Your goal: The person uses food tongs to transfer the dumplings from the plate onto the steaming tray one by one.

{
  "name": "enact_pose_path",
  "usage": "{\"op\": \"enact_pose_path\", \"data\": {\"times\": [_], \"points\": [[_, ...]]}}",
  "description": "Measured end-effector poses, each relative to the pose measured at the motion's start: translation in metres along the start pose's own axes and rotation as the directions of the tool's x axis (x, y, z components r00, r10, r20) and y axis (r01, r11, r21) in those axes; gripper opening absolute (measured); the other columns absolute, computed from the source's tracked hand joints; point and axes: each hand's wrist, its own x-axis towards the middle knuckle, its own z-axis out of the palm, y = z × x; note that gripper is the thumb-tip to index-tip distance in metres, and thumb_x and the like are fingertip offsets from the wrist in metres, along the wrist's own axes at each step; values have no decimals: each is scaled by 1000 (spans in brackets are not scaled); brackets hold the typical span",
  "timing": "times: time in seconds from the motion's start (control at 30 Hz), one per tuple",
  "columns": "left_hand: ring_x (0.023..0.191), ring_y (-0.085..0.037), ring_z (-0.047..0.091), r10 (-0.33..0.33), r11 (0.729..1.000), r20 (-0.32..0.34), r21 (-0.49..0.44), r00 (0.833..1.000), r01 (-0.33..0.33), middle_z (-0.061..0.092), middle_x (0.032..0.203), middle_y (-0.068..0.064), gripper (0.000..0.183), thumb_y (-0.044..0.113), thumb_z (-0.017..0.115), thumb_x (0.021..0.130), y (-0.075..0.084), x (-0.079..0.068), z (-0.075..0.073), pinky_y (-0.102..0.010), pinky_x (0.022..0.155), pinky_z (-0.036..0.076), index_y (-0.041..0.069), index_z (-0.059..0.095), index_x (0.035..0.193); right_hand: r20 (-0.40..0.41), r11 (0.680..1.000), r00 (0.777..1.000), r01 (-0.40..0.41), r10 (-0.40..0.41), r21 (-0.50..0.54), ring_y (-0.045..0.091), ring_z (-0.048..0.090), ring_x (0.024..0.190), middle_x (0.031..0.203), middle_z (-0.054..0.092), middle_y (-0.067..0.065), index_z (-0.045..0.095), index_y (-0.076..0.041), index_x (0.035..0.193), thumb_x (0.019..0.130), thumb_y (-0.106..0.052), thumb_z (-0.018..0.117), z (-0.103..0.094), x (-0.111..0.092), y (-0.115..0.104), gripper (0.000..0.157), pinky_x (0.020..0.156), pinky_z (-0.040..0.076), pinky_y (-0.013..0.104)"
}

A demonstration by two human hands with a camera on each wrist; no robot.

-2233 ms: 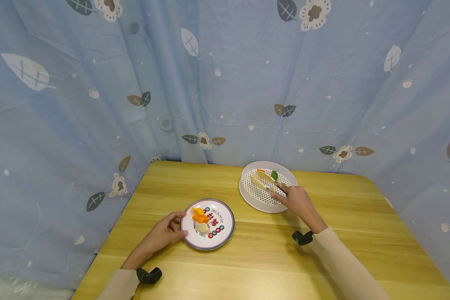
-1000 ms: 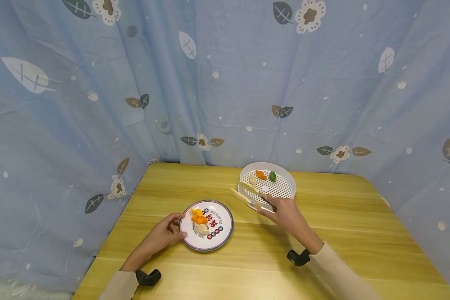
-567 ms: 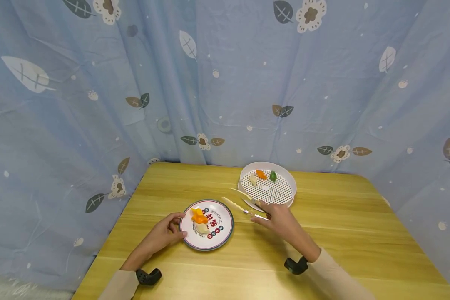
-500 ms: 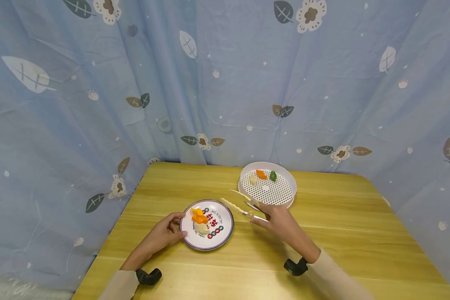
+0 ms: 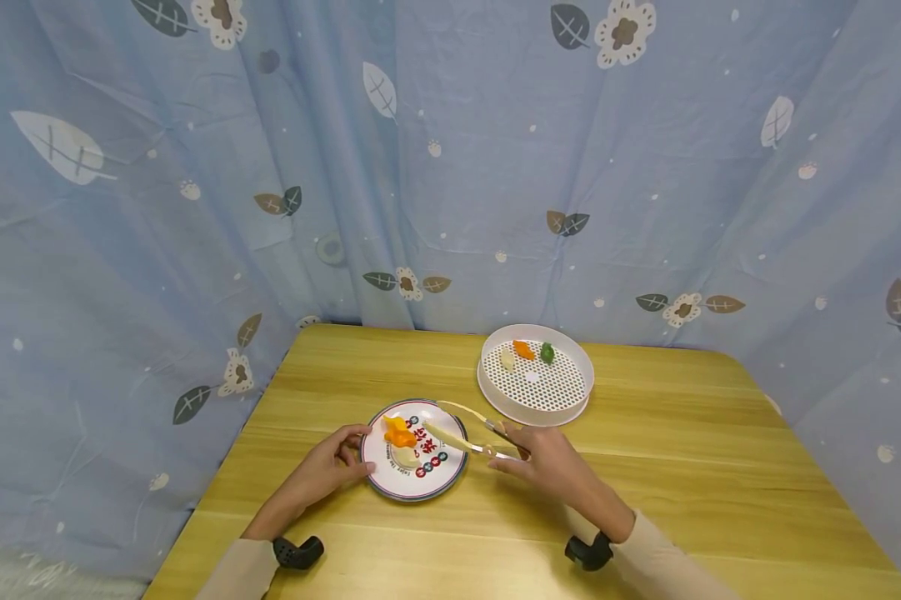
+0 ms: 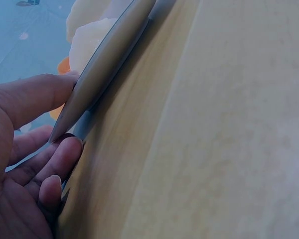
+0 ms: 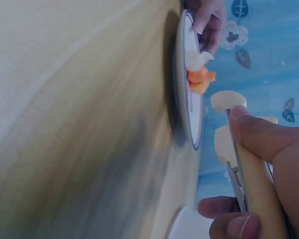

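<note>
My left hand (image 5: 330,463) pinches the left rim of a round white plate (image 5: 444,477) with a dark-edged border and red lettering. The thumb lies over the rim and fingers sit beneath it, as the left wrist view shows. On the plate are a yellow piece (image 5: 393,422), an orange piece (image 5: 401,437) and a whitish dumpling-shaped piece (image 5: 406,457). My right hand (image 5: 558,468) grips metal tongs (image 5: 447,437) with broad cream-coloured ends. Those ends stand apart over the plate's right side, and I see nothing between them.
A round white steamer basket (image 5: 528,412) with a perforated floor stands behind and right of the plate. Inside lie a whitish piece (image 5: 507,359), an orange piece (image 5: 523,349) and a green piece (image 5: 547,352). A blue patterned curtain (image 5: 450,167) hangs behind the wooden table (image 5: 683,433).
My right hand has moved the tongs from inside the basket, leftward and nearer to me, over the plate. The left hand and plate have stayed in place.
</note>
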Motion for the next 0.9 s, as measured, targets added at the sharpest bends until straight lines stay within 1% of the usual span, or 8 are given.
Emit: {"op": "enact_pose_path", "data": {"times": [0.13,0.23,0.47,0.67,0.8,0.9], "points": [[84,-23,54,-2,1000,-1,2,1000,2,58,116,-12,58,16,84,88,-1,1,0,-27,69,45,10,58,140,-2,999,999,33,-33,18,-2,36,56,64,42,-17,73,-9,125,89,-48,78,5,-4,0,53,51,34,21],[84,-23,55,-3,1000,-3,10,1000,3,59,116,-12,59,17,84,88,-1,1,0,-26,69,45,10,58,140,8,998,999,38,-39,42,-3,35,56,64,42,-17,73,-7,128,89,-50,77,8,-6,0,58,51,33,19],[84,-22,54,-21,1000,-6,0,1000,21,59,118,-12,60,17,85,88,-2,0,0,-26,64,45,10,57,141,76,997,997,9,-15,78,-3,33,58,64,42,-15,70,-7,133,89,-56,74,16,-12,-3,66,52,31,18],[84,-22,53,-14,1000,-7,-19,1000,13,58,119,-13,61,15,84,88,-3,0,0,-25,63,44,9,56,142,77,997,997,15,-22,82,-3,35,58,65,44,-14,69,-9,135,90,-56,73,15,-15,-8,66,52,33,18],[84,-22,53,-17,1000,-9,-19,1000,17,58,119,-12,61,15,84,88,-3,1,0,-25,62,44,10,56,142,63,995,997,33,-39,98,-3,35,58,65,46,-12,70,-9,133,90,-54,74,13,-16,-10,62,51,33,18],[84,-22,53,-22,1000,-6,-7,1000,22,59,118,-12,60,15,84,88,-2,2,0,-25,65,44,9,56,141,58,994,997,44,-50,103,-4,35,58,64,47,-12,70,-10,133,90,-53,75,12,-17,-12,61,51,32,17]]}}
